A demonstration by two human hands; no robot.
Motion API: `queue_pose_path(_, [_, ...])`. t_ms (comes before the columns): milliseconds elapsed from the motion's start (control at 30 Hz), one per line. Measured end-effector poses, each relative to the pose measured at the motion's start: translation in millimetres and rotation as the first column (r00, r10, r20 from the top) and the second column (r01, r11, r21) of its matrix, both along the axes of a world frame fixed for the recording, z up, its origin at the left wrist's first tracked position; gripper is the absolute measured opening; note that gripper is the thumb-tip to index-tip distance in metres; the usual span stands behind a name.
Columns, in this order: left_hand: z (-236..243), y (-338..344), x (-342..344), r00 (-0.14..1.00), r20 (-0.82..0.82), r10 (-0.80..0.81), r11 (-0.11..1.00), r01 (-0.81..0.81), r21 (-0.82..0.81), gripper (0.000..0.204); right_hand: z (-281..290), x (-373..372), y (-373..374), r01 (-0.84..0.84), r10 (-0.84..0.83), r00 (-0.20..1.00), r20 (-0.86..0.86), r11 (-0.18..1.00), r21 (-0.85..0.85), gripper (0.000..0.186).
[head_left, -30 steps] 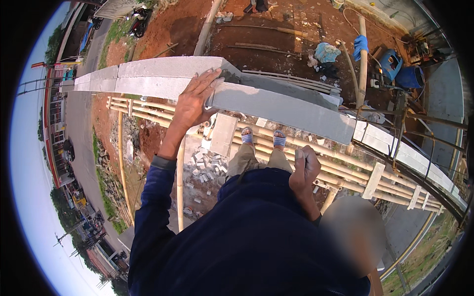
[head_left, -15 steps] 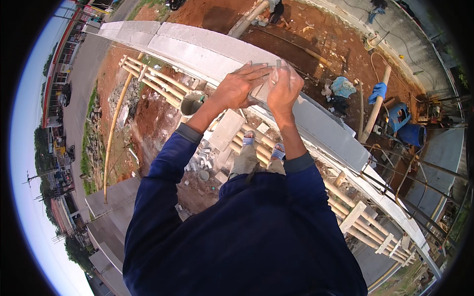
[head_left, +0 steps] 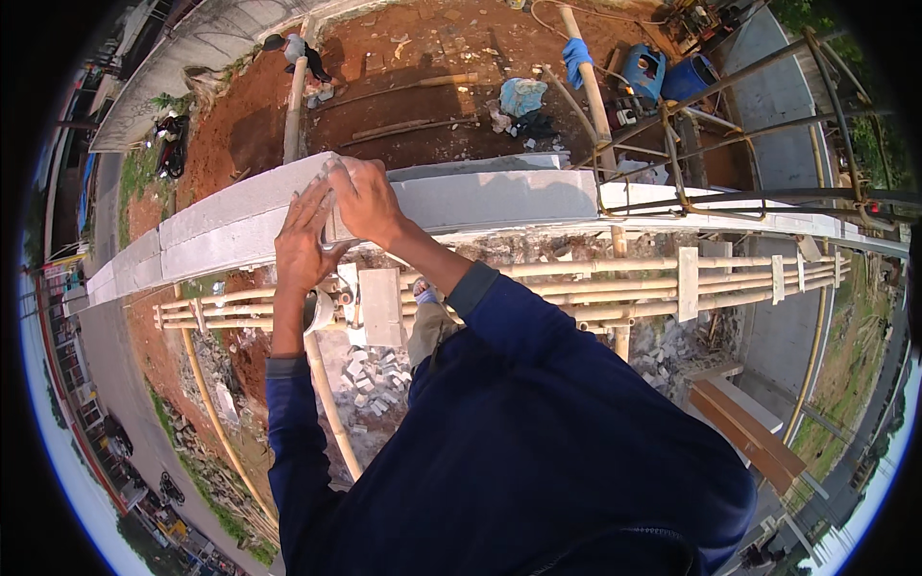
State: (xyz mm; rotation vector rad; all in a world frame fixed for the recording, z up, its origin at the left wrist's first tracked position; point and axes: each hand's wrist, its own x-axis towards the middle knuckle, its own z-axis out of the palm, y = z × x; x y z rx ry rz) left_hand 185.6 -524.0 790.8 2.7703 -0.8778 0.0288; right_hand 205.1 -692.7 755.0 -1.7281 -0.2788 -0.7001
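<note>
A row of pale grey blocks (head_left: 221, 213) forms the top of a narrow wall in front of me. My left hand (head_left: 305, 240) lies against the near side of this row, fingers stretched upward and thumb apart. Close beside it, my right hand (head_left: 367, 204) is closed, its fingertips curled down by the block's end near a break in the row. Whatever it pinches is hidden by the fingers. To the right, the wall continues with another pale block (head_left: 509, 200). Below my left hand stands a bucket (head_left: 320, 311), partly covered by my forearm.
Bamboo poles (head_left: 615, 290) form a platform under me, with a loose board (head_left: 382, 307) across it. Broken block pieces (head_left: 370, 382) lie below. Metal scaffolding (head_left: 682, 168) stands at the right. Beyond the wall, a person (head_left: 300, 58) bends over red soil near blue barrels (head_left: 690, 77).
My view has swung, so the wall now runs more level across it. Both hands have shifted left in the picture, staying together at the block. My right fingers have curled lower.
</note>
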Motion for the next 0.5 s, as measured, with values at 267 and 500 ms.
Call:
queue_pose_path(267, [3, -5, 4, 0.998, -0.009, -0.063, 0.998, 0.063, -0.006, 0.094, -32, 10, -10, -0.072, 0.057, 0.952, -0.301, 0.997, -0.039, 0.025])
queue_pose_path(500, [4, -2, -5, 0.998, -0.031, -0.059, 0.998, 0.058, -0.013, 0.094, 17, -119, -86, 0.131, -0.065, 0.983, -0.172, 0.903, 0.408, 0.021])
